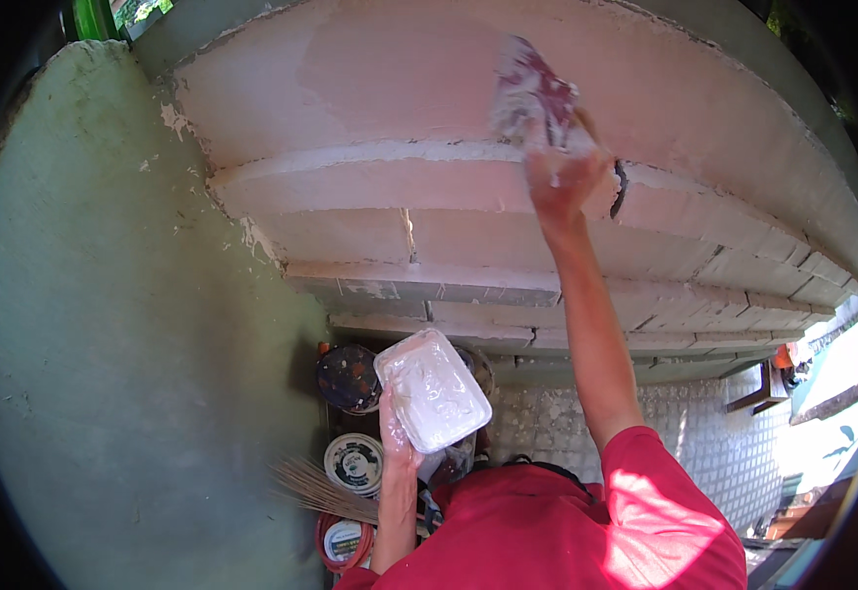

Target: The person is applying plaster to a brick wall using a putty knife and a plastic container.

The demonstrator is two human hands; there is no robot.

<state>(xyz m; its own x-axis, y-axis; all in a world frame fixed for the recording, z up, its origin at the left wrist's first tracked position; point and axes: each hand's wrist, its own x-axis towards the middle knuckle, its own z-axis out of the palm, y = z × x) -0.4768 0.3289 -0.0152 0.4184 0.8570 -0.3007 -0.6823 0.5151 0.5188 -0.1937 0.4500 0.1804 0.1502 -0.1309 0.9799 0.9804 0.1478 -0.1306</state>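
Observation:
My right hand (562, 172) is raised to the pale pink stepped wall (370, 79), gripping a blurred maroon tool (537, 84) smeared with white paste, perhaps a flat spreader; I cannot tell whether it touches the surface. A darker patch shows on the upper band of the wall, and cracks and chipped edges run along its ledges. In my left hand (395, 423), lower and near the middle, is a white rectangular tray (434, 383) coated with wet white paste, held by its left side.
A green wall (105, 295) fills the left. Below are a spattered dark bucket (347, 379), a white lidded bucket (353, 462), a straw broom (321, 492) and a red-rimmed container (343, 541). A tiled floor (704, 442) and wooden bench (763, 388) lie at the lower right.

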